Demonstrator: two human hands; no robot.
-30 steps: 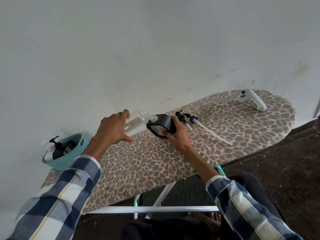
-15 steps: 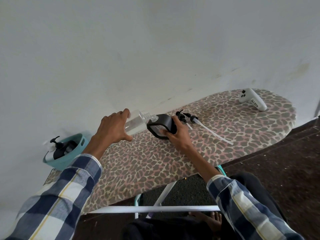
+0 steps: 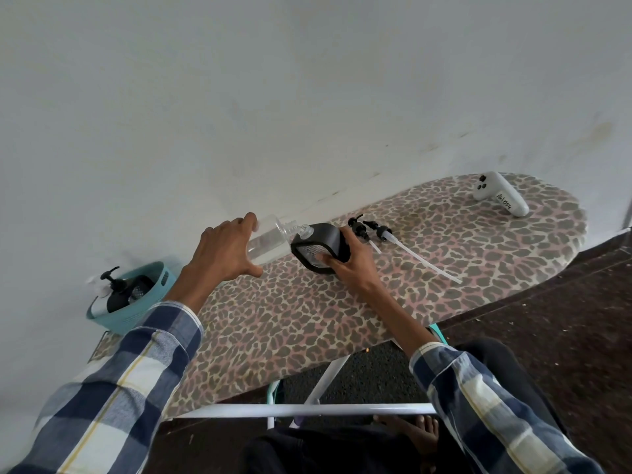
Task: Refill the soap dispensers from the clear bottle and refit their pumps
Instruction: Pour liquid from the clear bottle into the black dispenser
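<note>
I see my left hand point(image 3: 224, 249) wrapped around the tipped clear bottle point(image 3: 265, 242), smooth and probably slippery, so held mid-body, pouring into the stiff black dispenser point(image 3: 321, 248) that my right hand point(image 3: 352, 260) grips at the desk's point(image 3: 307, 323) far edge.

A plain white wall point(image 3: 307, 97) fills the view from nine o'clock round to two o'clock, with faint brownish stains toward two o'clock. An ironing board point(image 3: 307, 319) in a leopard-print cover stands against it, its rounded end pointing to three o'clock. Its white metal legs point(image 3: 307, 410) show at six o'clock. The dark speckled floor point(image 3: 564, 302) spreads at four o'clock.
</note>
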